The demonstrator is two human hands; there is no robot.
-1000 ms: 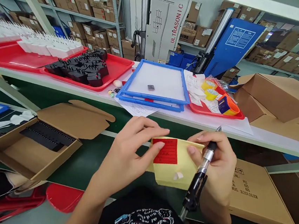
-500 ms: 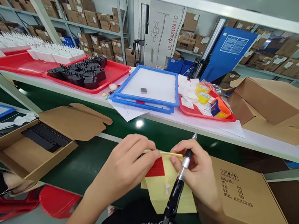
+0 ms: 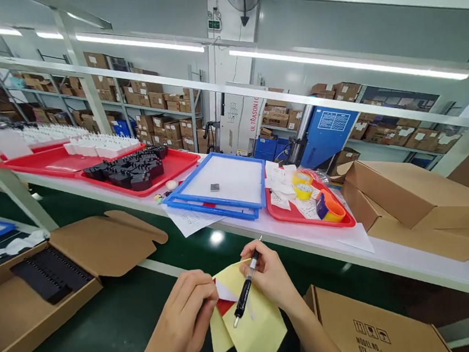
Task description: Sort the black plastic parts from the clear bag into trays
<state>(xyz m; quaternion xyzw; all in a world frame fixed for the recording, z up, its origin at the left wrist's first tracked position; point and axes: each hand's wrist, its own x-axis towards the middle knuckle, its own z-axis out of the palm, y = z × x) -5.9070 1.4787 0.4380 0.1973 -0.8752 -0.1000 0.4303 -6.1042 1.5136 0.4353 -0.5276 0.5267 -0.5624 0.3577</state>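
My left hand (image 3: pixel 185 313) pinches the edge of a red sticker (image 3: pixel 225 306), whose white underside shows where it lifts from a yellow backing sheet (image 3: pixel 259 328). Between the fingers of my right hand (image 3: pixel 271 272) sit the top edge of that sheet and a black and silver pen (image 3: pixel 245 291). The pen slants across the sheet, with its tip up and its clicker end down. The sheet is folded or layered, and its lower part hangs loose. My left fingertips are partly hidden behind the hand.
An open carton (image 3: pixel 79 290) with black strips lies left; a closed carton (image 3: pixel 356 324) stands right. On the shelf are a red tray (image 3: pixel 175 168) of black parts, stacked blue-framed trays (image 3: pixel 222 180), a red tray (image 3: pixel 288 215) with tape rolls, and an open box (image 3: pixel 411 197).
The red sticker has come partly off the yellow sheet, turning up its white back. Both hands sit lower and further left in view, and the camera has tilted up.
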